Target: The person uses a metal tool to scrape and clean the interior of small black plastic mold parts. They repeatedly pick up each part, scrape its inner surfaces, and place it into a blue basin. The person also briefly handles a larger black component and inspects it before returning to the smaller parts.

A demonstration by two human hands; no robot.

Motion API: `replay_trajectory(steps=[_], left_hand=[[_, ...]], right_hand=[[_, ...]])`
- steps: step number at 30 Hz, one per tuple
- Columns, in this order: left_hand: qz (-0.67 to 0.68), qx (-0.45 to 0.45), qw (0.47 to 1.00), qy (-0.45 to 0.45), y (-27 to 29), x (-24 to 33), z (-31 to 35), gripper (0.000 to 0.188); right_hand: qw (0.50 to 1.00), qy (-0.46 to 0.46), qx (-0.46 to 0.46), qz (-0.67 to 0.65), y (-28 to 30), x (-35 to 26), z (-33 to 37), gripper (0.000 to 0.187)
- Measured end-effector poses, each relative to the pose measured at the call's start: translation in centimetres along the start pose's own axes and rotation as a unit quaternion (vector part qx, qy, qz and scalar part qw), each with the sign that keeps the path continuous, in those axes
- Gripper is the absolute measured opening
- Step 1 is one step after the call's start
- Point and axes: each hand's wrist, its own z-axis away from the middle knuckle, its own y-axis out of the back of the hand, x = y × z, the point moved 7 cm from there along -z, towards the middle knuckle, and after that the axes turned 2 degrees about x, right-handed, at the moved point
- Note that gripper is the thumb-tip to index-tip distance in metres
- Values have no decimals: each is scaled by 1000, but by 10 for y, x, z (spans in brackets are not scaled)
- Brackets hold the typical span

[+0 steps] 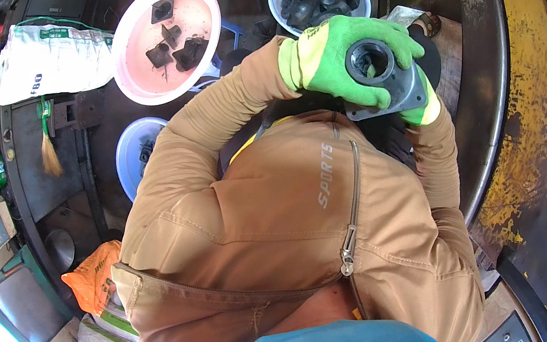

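Both my hands wear green and yellow gloves and hold one black flanged part, a square plate with corner holes and a round collar (405, 86). My left hand (331, 55) wraps over the collar, its fingers closed around it. On the far side, my right hand (428, 110) grips the plate's right edge, its fingers mostly hidden behind the part. The part is raised in front of my chest, with the collar's opening facing up. Just beyond my hands stands a white basin (365, 12) heaped with similar black parts.
A pink tub (158, 87) with several black pieces stands to the left. Below it, a pale blue basin (127, 156) is partly covered by my left sleeve. A white sack (54, 65) and small broom (50, 156) hang farther left. A rusty yellow machine panel (528, 118) closes the right side.
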Motion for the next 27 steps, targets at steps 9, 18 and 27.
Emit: replay_trajectory(steps=[9,18,27], left_hand=[[-57,-220,971,-72,-13,2,-8,52],[-129,241,959,70,16,-9,5,66],[-21,198,980,-7,12,-5,7,41]], right_hand=[[946,-165,70,-270,-37,53,-3,61],[933,1,298,-200,12,-1,-24,45],[967,-30,127,-218,-2,-15,-20,42]])
